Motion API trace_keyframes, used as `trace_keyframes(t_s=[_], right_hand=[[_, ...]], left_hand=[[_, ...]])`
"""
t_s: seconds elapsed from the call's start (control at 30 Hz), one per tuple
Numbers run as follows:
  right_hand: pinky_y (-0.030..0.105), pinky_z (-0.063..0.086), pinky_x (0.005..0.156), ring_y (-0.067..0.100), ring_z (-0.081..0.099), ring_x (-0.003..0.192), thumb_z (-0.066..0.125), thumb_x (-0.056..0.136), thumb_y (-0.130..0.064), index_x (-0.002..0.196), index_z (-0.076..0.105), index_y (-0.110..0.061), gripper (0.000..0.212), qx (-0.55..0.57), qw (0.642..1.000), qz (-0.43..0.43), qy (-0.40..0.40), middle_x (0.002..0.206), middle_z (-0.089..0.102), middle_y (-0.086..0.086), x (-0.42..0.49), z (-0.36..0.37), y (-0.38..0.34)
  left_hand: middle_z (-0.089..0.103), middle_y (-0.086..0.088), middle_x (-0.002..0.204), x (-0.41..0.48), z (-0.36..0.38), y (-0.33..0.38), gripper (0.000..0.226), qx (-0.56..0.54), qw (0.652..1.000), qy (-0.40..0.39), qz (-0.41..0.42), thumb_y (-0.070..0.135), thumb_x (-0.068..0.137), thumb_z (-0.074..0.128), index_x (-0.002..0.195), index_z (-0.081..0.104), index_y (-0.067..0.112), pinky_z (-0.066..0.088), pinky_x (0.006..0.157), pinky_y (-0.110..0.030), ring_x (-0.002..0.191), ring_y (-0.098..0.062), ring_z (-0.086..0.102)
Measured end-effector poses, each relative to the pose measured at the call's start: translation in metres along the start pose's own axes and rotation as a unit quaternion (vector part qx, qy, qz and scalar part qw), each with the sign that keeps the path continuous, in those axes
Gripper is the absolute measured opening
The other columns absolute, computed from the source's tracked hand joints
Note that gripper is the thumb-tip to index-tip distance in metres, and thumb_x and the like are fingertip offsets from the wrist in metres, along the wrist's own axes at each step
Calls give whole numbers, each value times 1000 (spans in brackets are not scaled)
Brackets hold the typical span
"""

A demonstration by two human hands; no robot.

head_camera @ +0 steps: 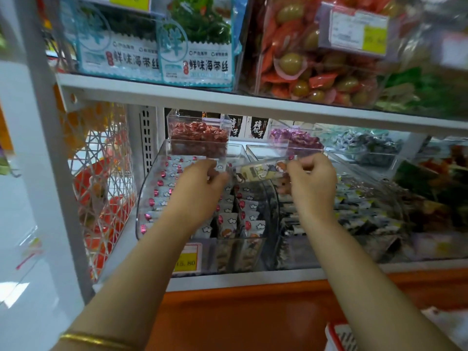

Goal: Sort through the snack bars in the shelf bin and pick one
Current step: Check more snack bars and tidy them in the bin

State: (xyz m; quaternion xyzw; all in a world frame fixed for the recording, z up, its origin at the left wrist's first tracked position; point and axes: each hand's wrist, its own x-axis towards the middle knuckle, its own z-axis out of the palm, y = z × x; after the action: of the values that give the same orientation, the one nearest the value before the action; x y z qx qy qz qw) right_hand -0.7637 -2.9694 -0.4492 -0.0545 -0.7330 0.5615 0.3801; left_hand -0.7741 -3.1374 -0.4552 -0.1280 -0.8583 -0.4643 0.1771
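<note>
Now — snack bar (258, 171) over bin (144, 198) | left grip (202, 179), right grip (314, 182) pinch its ends

Cream snack bar (258, 171) with brown cartoon print; orange shelf base (240, 312).

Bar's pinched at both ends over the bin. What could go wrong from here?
1. The snack bar is held only by its wrapper ends, between the left hand and right hand. A slip would likely drop it back among the look-alike bars in the clear bin.
2. The box of red candies sits just behind the hands, so lifting the bar up and back could bump it.
</note>
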Motion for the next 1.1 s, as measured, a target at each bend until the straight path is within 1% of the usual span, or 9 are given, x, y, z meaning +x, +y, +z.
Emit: trace_keyframes(t_s=[0.13, 0.2, 0.3, 0.47, 0.57, 0.7, 0.87, 0.97, 1.1], right_hand=[[28, 52, 44, 15, 60, 44, 50, 90, -1, 81, 52, -1, 10, 110, 987, 107, -51, 67, 62, 9, -13, -17, 0], [25, 52, 44, 14, 61, 46, 50, 92, -1, 81, 56, 1, 12, 181, 970, 147, -70, 64, 65, 8, -18, -22, -2], [22, 52, 48, 14, 63, 51, 55, 92, -6, 77, 60, -3, 16, 268, 940, 181, -109, 63, 69, 3, -22, -27, -3], [20, 53, 51, 11, 64, 55, 56, 89, -10, 81, 64, -3, 13, 321, 914, 194, -155, 67, 70, 0, -26, -25, -2], [18, 52, 48, 9, 62, 51, 54, 91, -9, 82, 63, -3, 14, 354, 898, 217, -142, 62, 69, -1, -28, -18, -4], [18, 51, 46, 8, 61, 48, 54, 92, -8, 82, 63, -4, 14, 387, 878, 253, -124, 59, 68, 0, -28, -13, -3], [19, 52, 51, 10, 63, 54, 53, 92, -7, 77, 58, -5, 16, 324, 920, 193, -108, 71, 63, 7, -27, -13, 2], [23, 54, 52, 13, 65, 55, 52, 93, -8, 77, 55, -6, 16, 292, 934, 173, -110, 77, 62, 8, -27, -14, 4], [24, 54, 53, 12, 65, 58, 59, 90, -18, 78, 55, -8, 16, 256, 948, 152, -116, 70, 66, -3, -28, -17, 4]], left_hand=[[64, -6, 81, -10, 1, 6, 20, -129, 990, -37, -40, 27, 96, 48, 95, 65, 18, 42, 49, -12, 63, -12, 52], [61, -1, 76, -12, 0, 7, 20, -196, 976, -47, -85, 28, 95, 50, 86, 66, 21, 44, 52, -16, 64, -12, 54], [61, -3, 72, -13, -1, 9, 27, -281, 948, -45, -142, 24, 96, 48, 89, 64, 4, 45, 58, -26, 68, -17, 58], [59, -8, 69, -18, -3, 7, 32, -270, 953, 8, -139, 19, 98, 43, 78, 57, -3, 46, 45, -16, 46, -5, 54], [60, 2, 50, -17, -6, 5, 34, -303, 942, 39, -141, 19, 96, 48, 66, 57, 6, 53, 60, -22, 47, -8, 53], [55, 4, 48, -18, -7, 7, 32, -413, 894, 18, -176, 18, 96, 49, 64, 54, 13, 49, 52, -16, 47, -5, 51], [56, -7, 74, -16, -7, 8, 21, -428, 882, -34, -192, 13, 94, 50, 76, 54, 3, 52, 52, -17, 60, -13, 58], [62, -9, 81, -17, -4, 7, 10, -373, 914, -51, -152, 11, 91, 55, 90, 59, 1, 54, 59, -17, 68, -15, 64], [66, -7, 76, -17, -4, 6, 5, -300, 948, -44, -100, 6, 90, 56, 86, 59, 3, 55, 58, -18, 64, -12, 67]])
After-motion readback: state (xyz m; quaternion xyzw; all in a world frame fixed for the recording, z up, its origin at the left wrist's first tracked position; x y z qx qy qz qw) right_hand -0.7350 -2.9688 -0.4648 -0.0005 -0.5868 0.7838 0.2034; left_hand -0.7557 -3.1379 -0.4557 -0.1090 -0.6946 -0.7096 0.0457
